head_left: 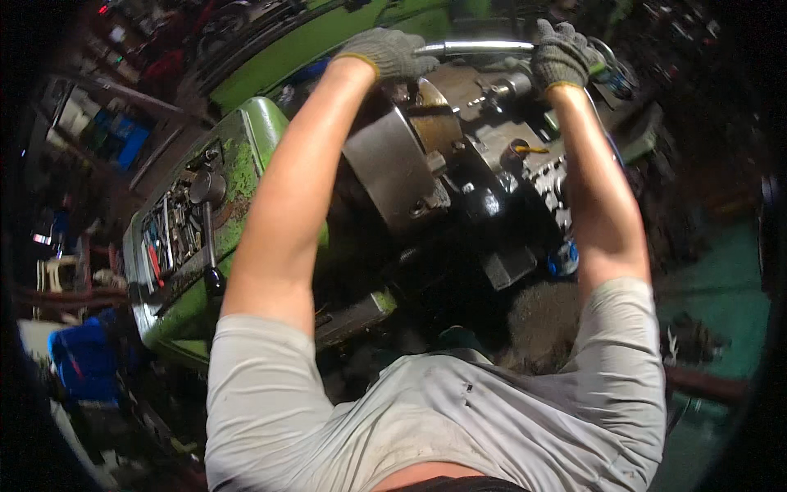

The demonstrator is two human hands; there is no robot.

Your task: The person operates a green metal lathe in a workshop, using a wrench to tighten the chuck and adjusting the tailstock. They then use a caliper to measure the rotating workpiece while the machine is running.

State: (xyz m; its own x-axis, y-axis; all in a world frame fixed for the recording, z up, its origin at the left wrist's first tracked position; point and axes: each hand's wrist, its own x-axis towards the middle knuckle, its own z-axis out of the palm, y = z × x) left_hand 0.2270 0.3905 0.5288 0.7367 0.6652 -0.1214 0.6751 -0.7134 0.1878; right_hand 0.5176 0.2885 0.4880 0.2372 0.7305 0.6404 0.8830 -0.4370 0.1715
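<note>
Both gloved hands, left hand (385,53) and right hand (561,53), are gripping a shiny steel bar (479,47), fingers closed, holding it over the far lathe chuck (393,168), not yet seated.

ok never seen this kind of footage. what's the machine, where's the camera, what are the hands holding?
The one picture comes from a fisheye camera worn on the person's head, looking down, so straight edges bend and their own arms rise from the bottom edge. The machine is a green metal lathe with worn paint. The big grey disc is its chuck, which clamps the workpiece. Both hands wear grey knit gloves. The left hand and right hand each grip an end of a shiny metal bar held level above the chuck. A black-knobbed lever and small tools in a tray sit on the lathe's top at left.
</note>
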